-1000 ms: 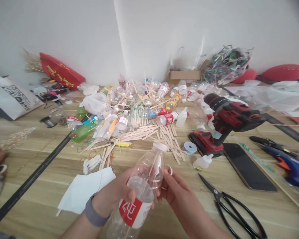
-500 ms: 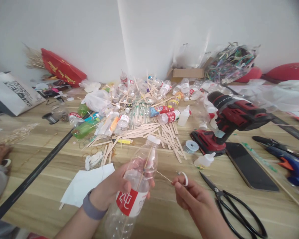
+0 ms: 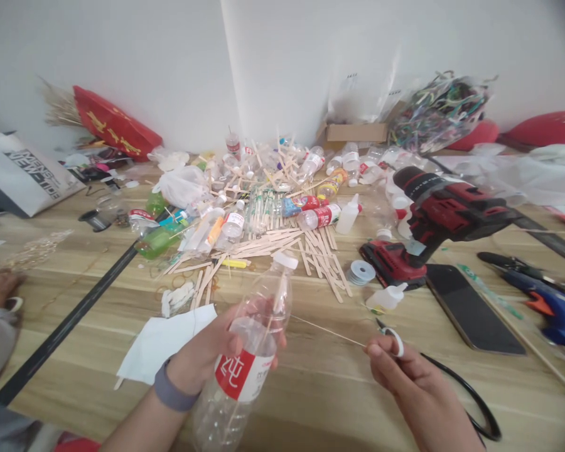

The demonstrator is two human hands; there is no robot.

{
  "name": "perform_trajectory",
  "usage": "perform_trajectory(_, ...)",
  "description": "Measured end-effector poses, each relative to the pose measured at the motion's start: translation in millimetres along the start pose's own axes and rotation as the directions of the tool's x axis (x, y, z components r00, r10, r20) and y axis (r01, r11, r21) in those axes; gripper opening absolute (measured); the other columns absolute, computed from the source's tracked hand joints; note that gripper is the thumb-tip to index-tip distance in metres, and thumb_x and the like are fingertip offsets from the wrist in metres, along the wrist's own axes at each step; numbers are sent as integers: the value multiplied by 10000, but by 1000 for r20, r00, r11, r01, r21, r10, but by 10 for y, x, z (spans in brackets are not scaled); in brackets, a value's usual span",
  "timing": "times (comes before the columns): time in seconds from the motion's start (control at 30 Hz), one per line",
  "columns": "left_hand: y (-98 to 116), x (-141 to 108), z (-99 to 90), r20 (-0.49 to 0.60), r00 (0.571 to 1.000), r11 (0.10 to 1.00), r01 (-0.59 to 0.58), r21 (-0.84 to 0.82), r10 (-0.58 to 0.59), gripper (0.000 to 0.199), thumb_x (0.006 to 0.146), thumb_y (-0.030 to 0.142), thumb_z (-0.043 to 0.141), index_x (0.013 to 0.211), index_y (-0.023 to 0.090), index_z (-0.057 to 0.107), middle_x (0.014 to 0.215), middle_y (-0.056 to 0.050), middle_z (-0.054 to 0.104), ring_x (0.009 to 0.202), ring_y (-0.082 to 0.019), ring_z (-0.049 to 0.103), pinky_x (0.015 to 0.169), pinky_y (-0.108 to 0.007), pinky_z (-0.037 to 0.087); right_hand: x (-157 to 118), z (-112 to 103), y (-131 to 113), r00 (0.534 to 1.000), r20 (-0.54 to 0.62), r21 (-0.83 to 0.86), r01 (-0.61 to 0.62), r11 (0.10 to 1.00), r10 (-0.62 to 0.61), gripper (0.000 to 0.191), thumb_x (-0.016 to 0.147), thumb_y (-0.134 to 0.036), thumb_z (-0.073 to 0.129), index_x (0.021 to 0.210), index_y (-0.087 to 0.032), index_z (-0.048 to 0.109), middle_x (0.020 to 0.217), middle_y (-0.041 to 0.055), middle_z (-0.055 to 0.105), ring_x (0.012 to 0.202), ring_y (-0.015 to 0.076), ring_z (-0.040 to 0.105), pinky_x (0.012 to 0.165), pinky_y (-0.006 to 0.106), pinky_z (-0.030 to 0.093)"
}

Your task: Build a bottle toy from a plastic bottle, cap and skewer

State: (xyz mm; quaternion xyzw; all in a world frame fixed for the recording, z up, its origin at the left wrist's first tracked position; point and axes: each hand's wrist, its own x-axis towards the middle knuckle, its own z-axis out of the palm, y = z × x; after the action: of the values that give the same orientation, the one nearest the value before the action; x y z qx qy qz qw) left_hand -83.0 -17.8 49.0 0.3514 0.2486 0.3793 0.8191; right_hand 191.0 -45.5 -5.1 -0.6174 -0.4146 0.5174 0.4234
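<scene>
A clear plastic bottle (image 3: 238, 376) with a red and white label and a white cap leans to the right, with my left hand (image 3: 216, 345) wrapped around its upper part. What looks like a thin stick runs lengthwise inside it. From the bottle's right side a thin tan strand (image 3: 329, 331) stretches taut to my right hand (image 3: 400, 376), which pinches its end between thumb and forefinger. Whether it is string or a rubber band I cannot tell. A white ring sits on a right-hand finger. Black-handled scissors (image 3: 471, 370) lie partly hidden beneath that hand.
A red cordless drill (image 3: 447, 213) stands at right, near a phone (image 3: 471, 307) and a blue glue gun (image 3: 546, 295). Wooden sticks (image 3: 268, 247) and bottles are heaped ahead. White paper (image 3: 164, 342) lies left of the bottle. Another person's hand (image 3: 0, 289) rests at far left.
My right hand has moved right, away from the bottle, and a longer length of strand now shows. It now covers much of the scissors. The bottle has shifted slightly left.
</scene>
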Motion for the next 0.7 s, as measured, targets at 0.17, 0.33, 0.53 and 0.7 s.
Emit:
perform_trajectory(0.17,-30,-46,-36,-17,1000,1000,-9,23,10,698,558,501,843,1134,180,614,937,-70,674,724,-151,630,648,-241,484,34,-104,11,993,4,-151,117,982,-118,356,699,-560,685,709,-205,664,581,-15,507,557,140,450,537,246,415)
perform_trajectory(0.33,5,-24,7,-27,999,999,-44,17,44,677,593,480,831,1159,182,610,938,-67,674,724,-150,644,637,-225,480,30,17,-88,995,38,-42,90,995,-88,556,748,-632,609,1105,-211,678,752,64,682,536,165,545,478,283,479)
perform_trajectory(0.53,50,-18,-83,-66,994,996,-81,23,82,713,578,518,823,1167,176,612,954,-88,680,716,-161,649,615,-225,496,117,-36,-216,995,103,-136,-3,991,18,598,604,-745,651,793,-182,727,932,144,697,674,240,636,427,280,468)
perform_trajectory(0.7,70,49,-207,-104,979,981,-185,-60,178,713,612,535,788,1189,152,618,999,-120,700,782,-169,661,657,-215,532,174,-73,-49,975,203,-376,161,912,-89,518,767,-683,529,547,-216,563,560,23,553,481,147,450,468,275,393)
